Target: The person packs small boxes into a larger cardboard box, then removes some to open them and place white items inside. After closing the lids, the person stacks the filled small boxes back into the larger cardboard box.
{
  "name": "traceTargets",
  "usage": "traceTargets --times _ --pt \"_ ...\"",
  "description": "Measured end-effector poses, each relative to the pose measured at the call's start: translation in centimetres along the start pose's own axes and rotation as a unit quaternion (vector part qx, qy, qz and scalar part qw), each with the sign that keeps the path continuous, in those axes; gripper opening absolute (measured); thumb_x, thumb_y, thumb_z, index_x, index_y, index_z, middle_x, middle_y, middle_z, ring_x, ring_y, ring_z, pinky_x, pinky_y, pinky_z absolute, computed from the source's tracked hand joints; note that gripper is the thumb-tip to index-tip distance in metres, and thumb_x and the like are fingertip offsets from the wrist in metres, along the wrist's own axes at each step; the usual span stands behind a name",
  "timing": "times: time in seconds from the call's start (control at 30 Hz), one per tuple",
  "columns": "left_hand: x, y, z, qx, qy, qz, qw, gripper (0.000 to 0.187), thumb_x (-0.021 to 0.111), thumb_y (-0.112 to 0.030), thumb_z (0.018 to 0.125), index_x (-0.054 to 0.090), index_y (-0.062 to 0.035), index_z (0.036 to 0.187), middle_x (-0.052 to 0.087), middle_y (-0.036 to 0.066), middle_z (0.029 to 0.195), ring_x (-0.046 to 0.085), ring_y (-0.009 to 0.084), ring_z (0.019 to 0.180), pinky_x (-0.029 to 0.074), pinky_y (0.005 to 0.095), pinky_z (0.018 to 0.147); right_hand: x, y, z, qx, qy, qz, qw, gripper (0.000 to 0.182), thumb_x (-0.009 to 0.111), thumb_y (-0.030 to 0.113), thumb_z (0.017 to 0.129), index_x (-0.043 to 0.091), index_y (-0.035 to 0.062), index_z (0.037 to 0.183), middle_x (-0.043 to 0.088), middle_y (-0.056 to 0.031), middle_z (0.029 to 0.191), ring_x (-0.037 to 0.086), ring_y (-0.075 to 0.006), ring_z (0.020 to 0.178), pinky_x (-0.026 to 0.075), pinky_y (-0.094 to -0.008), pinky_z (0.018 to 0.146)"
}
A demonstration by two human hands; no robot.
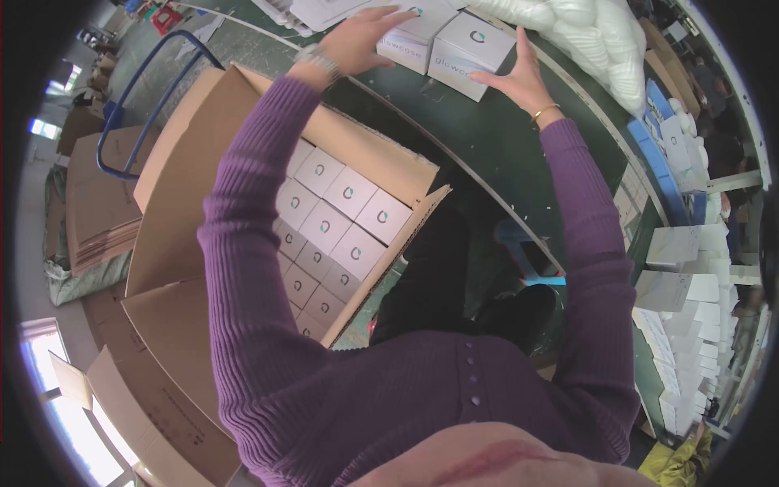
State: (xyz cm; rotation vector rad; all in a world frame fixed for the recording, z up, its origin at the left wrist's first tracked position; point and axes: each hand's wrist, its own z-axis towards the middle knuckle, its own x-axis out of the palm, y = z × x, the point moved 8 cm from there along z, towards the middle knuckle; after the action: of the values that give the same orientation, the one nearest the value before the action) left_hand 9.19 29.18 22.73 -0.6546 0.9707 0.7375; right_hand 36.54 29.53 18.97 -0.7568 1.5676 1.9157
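Note:
Two white boxes lettered "glowcase" [466, 53] stand side by side on the dark green table, a ring logo on top. At their left end is my left hand [361, 42], fingers stretched over the top edge and thumb apart. My right hand [522, 79] is spread at the right end, its thumb tip by the lower front of the nearer box and its fingers pointing up along the side. Below my left forearm, an open cardboard carton [357, 134] holds rows of similar white boxes [325, 226], partly hidden by my sleeve.
A blue cart handle [123, 101] rises beyond the carton at left, near stacked flat cardboard [101, 195]. White foam wrapping [588, 49] lies at the table's far right. A blue tray [656, 166] and many white boxes [677, 341] line the right side.

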Motion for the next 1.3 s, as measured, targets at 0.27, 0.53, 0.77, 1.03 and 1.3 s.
traceTargets --times 0.27,0.53,0.77,1.03,1.3 --pt "8.6 1.5 10.4 -0.04 0.253 0.166 0.952 0.127 0.095 -0.033 0.067 0.008 -0.0371 0.161 0.016 -0.001 0.169 0.011 0.0276 0.156 0.014 0.0731 0.115 0.6 -1.7 1.9 -0.004 0.012 0.026 1.0 0.112 0.087 0.038 0.075 0.016 0.0147 0.159 0.024 -0.0137 0.158 0.028 -0.027 0.144 0.037 -0.045 0.112" --pt "8.8 -4.7 8.7 0.053 0.211 0.086 0.972 0.12 0.094 -0.048 0.059 0.023 -0.036 0.155 0.04 0.012 0.15 0.034 0.0342 0.14 0.018 0.0654 0.117 -2.9 -3.4 -3.1 -0.075 0.02 0.042 0.996 0.097 0.089 0.022 0.074 0.031 0.0141 0.152 0.031 -0.0146 0.152 0.039 -0.0307 0.139 0.04 -0.0446 0.114" --pt "9.5 -16.8 5.0 0.267 0.155 -0.005 0.951 0.116 0.074 -0.075 0.069 0.009 -0.0425 0.158 0.036 0.02 0.152 0.038 0.0398 0.137 0.03 0.0536 0.112 -6.8 -5.6 -13.3 -0.084 0.039 0.083 0.992 0.102 0.086 0.023 0.078 0.021 0.0209 0.157 0.024 -0.0142 0.162 0.032 -0.0344 0.145 0.04 -0.0503 0.112" --pt "10.5 -21.9 5.6 0.336 0.155 0.037 0.928 0.106 0.078 -0.064 0.072 0.02 -0.0398 0.157 0.046 0.016 0.142 0.046 0.0346 0.125 0.037 0.0485 0.1 -8.2 -6.4 -17.8 -0.056 -0.06 0.117 0.99 0.11 0.086 0.029 0.081 0.012 0.0145 0.161 0.016 -0.016 0.165 0.028 -0.0342 0.149 0.041 -0.0489 0.113" --pt "7.0 -20.0 4.5 0.255 0.148 -0.009 0.955 0.106 0.079 -0.062 0.07 0.022 -0.0431 0.157 0.048 0.017 0.138 0.053 0.0347 0.115 0.047 0.0465 0.09 -7.4 -6.2 -24.1 -0.016 -0.189 0.148 0.971 0.095 0.081 0.028 0.088 0.021 0.0087 0.159 0.031 -0.02 0.159 0.04 -0.0308 0.142 0.045 -0.0441 0.111"
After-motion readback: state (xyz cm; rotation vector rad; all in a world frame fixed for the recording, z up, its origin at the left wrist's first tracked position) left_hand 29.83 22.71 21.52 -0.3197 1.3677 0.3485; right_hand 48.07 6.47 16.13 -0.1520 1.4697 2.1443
